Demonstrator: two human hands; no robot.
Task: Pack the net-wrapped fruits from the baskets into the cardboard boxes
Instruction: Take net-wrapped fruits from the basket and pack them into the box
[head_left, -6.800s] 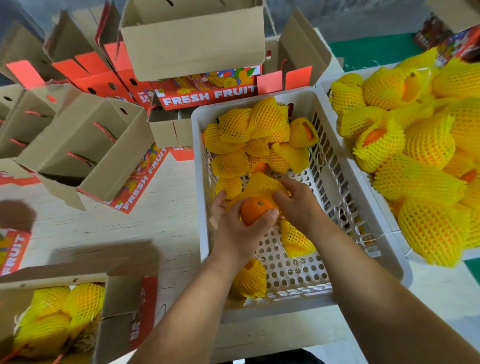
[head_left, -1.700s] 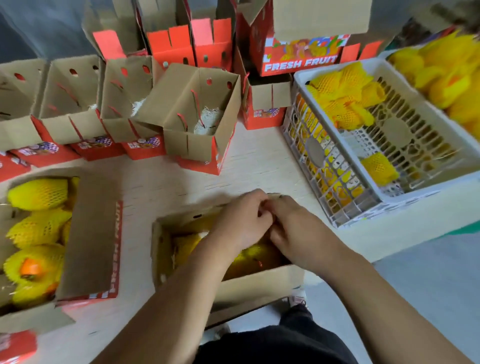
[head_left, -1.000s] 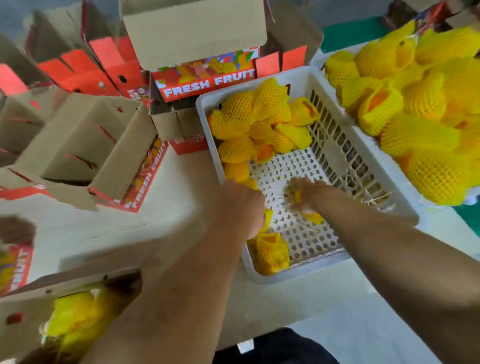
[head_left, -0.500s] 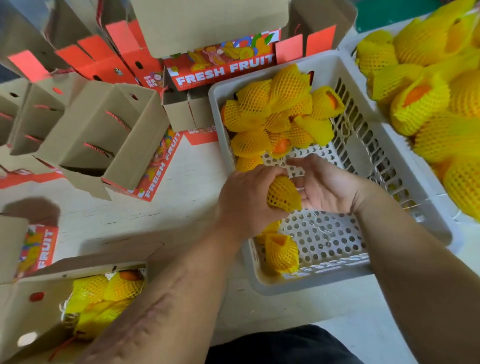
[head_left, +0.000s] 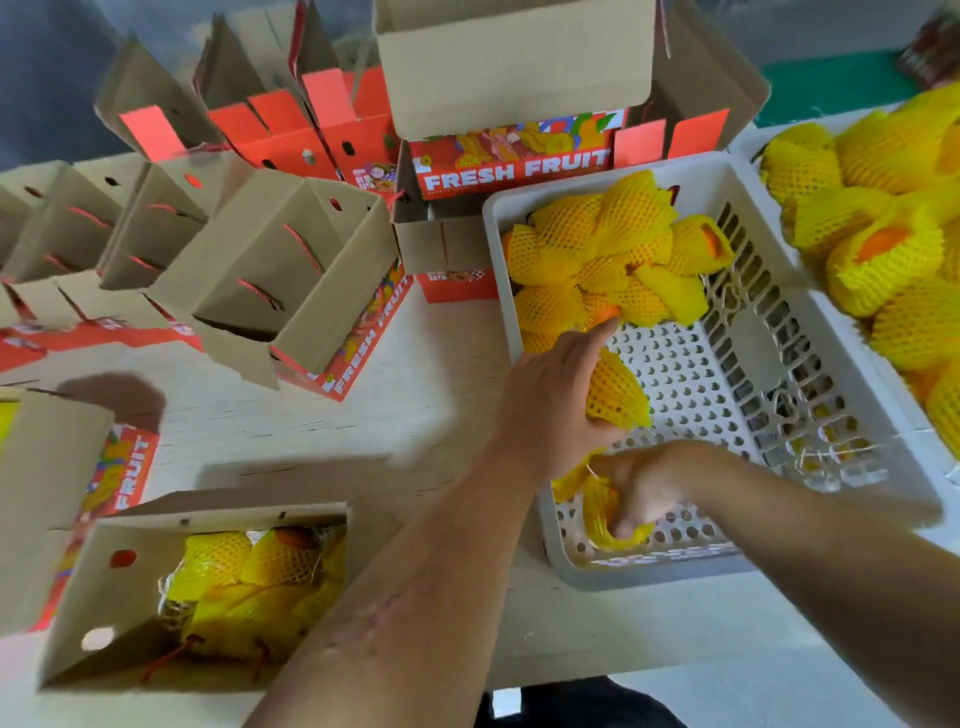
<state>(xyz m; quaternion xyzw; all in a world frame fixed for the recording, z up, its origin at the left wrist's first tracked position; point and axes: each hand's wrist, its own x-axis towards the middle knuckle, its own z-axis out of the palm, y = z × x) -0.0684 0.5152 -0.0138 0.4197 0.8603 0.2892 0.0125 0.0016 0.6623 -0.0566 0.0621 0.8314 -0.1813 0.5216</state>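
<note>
— Pale wooden surface (head_left: 426, 415), crowded with open brown-and-red cardboard boxes (head_left: 291, 280); where was the fruit?

— Mostly heaped at the far end of the white perforated plastic basket (head_left: 769, 364). The left hand (head_left: 550, 405) curled round one yellow foam-net-wrapped orange (head_left: 615, 395); the right hand (head_left: 641, 493) gripped another net-wrapped fruit (head_left: 602, 514) at the basket's near end.

— How would they handle?

— Light and firm, I judged, but the spongy sleeve looked loose and open-ended, so the orange could slip out. Best cupped around the middle, not pinched by the net's tail.

— And the destination?

— Probably the partly filled open box (head_left: 208, 587) near the left.
</note>
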